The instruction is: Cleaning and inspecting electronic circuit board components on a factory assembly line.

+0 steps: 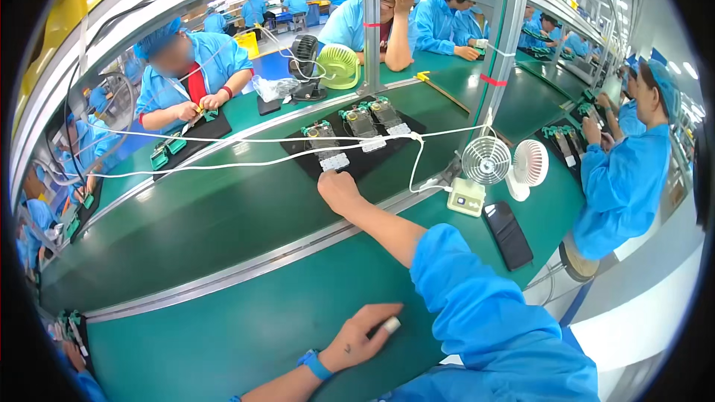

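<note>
My right hand (339, 192) reaches over the metal rail to the dark green belt. Its fingers are curled at the near edge of a black mat (391, 150), closed on that edge; the fingertips are partly hidden. On the mat lie three circuit board assemblies with green clips and white ends: the left one (325, 146) is just beyond my right hand, then the middle one (363, 128) and the right one (386, 115). My left hand (361, 339) rests on the green worktable (246, 335), holding nothing. Its thumb, wrapped in white, stands apart from the stretched fingers.
White cables (298, 152) hang across the belt above the mat. To the right are a white fan (527, 167), a round fan grille (486, 160), a pale box (467, 197) and a black phone (508, 234). A metal post (495, 67) rises beyond. Co-workers in blue sit around.
</note>
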Tool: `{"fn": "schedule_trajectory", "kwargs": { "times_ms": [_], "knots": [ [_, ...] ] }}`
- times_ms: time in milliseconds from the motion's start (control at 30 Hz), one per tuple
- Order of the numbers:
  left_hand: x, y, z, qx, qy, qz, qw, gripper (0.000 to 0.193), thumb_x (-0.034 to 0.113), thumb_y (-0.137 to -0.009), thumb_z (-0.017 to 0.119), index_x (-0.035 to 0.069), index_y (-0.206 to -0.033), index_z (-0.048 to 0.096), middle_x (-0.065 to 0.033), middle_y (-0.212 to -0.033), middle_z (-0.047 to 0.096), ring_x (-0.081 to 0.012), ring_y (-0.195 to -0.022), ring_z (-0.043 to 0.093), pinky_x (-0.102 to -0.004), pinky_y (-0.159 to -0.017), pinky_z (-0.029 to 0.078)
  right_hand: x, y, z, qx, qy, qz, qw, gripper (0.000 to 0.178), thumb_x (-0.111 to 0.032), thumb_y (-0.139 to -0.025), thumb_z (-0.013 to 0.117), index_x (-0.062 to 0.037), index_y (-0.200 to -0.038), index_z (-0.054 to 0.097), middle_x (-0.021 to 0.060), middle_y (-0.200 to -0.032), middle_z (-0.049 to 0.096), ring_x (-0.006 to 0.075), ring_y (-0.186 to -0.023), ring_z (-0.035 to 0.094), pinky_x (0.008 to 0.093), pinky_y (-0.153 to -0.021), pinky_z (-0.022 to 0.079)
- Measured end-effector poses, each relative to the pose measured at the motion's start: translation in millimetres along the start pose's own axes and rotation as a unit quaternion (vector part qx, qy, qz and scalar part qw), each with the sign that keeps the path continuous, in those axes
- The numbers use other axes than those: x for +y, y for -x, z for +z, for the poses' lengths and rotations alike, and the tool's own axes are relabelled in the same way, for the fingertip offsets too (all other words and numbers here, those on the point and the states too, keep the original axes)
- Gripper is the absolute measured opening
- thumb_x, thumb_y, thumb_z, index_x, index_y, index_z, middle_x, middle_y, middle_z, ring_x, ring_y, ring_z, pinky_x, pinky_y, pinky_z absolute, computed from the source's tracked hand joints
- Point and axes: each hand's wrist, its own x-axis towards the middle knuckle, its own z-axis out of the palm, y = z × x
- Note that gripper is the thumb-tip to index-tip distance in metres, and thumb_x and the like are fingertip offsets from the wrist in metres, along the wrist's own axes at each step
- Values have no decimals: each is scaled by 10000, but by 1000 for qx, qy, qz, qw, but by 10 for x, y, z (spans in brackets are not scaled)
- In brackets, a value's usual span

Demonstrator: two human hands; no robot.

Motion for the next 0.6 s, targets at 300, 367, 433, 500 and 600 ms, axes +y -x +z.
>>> {"fn": "schedule_trajectory", "kwargs": {
  "times_ms": [300,367,433,500,600],
  "knots": [
    [-112,-62,-134,546,481,-168,665,650,476,-961,414,109,-1429,152,-175,-1313,376,-309,-1161,482,-467,-943,440,-678,704,-866,-19,-187,-169,968,164,-166,-759,573,-11,-777,625,137,-742,620,275,-704,647,391,-517,520],
    [-288,170,-215,617,455,-154,623,663,507,-952,402,120,-1430,152,-177,-1346,348,-320,-1138,476,-478,-960,419,-765,959,-1168,-32,-219,-208,953,157,-157,-760,570,-11,-780,624,139,-768,613,272,-730,639,379,-521,516],
    [-80,196,-377,657,476,-182,556,612,468,-958,422,110,-1411,221,-146,-1330,402,-284,-1122,500,-428,-935,446,-722,1320,-1550,-18,-259,-247,933,173,-167,-775,567,-1,-773,616,139,-785,609,273,-718,633,381,-524,502],
    [-218,712,-344,629,467,-183,594,484,323,-973,448,113,-1387,311,-103,-1300,470,-241,-1112,526,-389,-927,460,-856,1692,-1803,-32,-247,-286,925,191,-184,-800,562,6,-808,581,134,-812,587,263,-685,613,371,-571,497],
    [90,782,-221,671,359,-221,610,427,69,-955,449,90,-1372,359,-79,-1329,474,-219,-1160,509,-378,-961,440,-962,2144,-1721,-16,-386,-288,876,223,-221,-844,527,-12,-916,562,116,-866,553,238,-727,598,368,-635,466]
  ]
}}
